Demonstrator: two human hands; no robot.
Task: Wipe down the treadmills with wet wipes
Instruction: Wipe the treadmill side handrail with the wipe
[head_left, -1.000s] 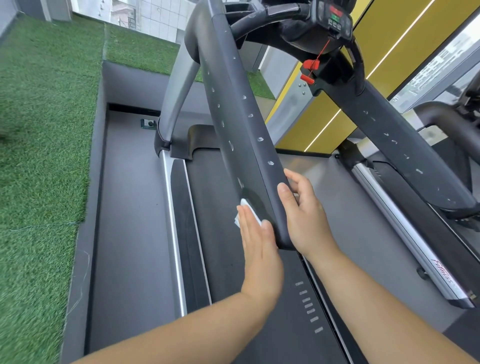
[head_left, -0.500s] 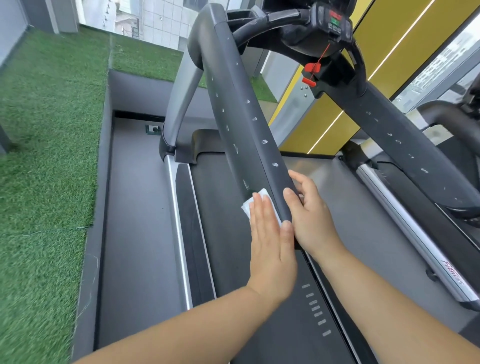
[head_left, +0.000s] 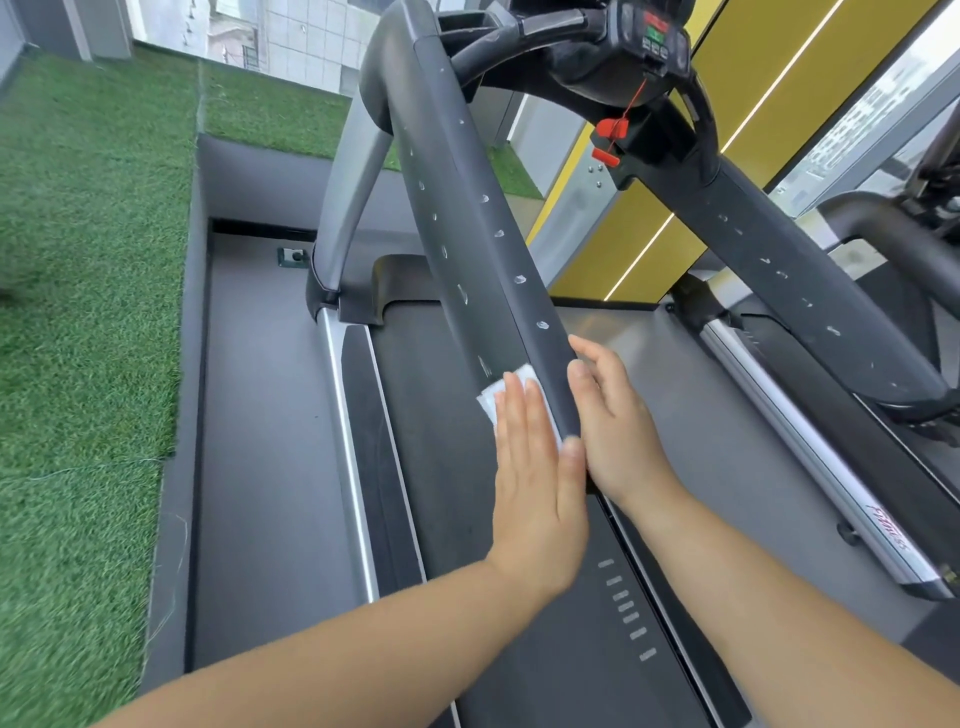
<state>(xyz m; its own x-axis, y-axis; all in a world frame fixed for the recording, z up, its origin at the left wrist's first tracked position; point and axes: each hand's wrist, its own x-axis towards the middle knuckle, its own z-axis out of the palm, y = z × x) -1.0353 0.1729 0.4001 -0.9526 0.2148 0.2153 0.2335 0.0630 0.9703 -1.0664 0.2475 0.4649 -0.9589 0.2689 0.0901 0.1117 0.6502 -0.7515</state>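
Note:
A black treadmill's left handrail (head_left: 467, 218) slopes down from the console (head_left: 649, 36) toward me. My left hand (head_left: 535, 478) lies flat with straight fingers on the rail's outer side, pressing a white wet wipe (head_left: 498, 397) against it near the lower end. Only the wipe's upper edge shows beyond the fingertips. My right hand (head_left: 618, 421) rests on the rail's inner side, fingers relaxed, thumb over the rail's top edge. The right handrail (head_left: 810, 291) runs down to the right. The belt (head_left: 571, 649) lies below both arms.
Green artificial turf (head_left: 88, 312) borders a grey floor strip (head_left: 260, 441) on the left. A red safety clip (head_left: 608, 137) hangs under the console. Yellow wall panels (head_left: 675, 208) stand behind. A second treadmill's rail (head_left: 893, 234) shows at the right edge.
My left hand has slid the wipe up the handrail's outer side from its lower end. My right hand stays on the inner side, shifted slightly upward.

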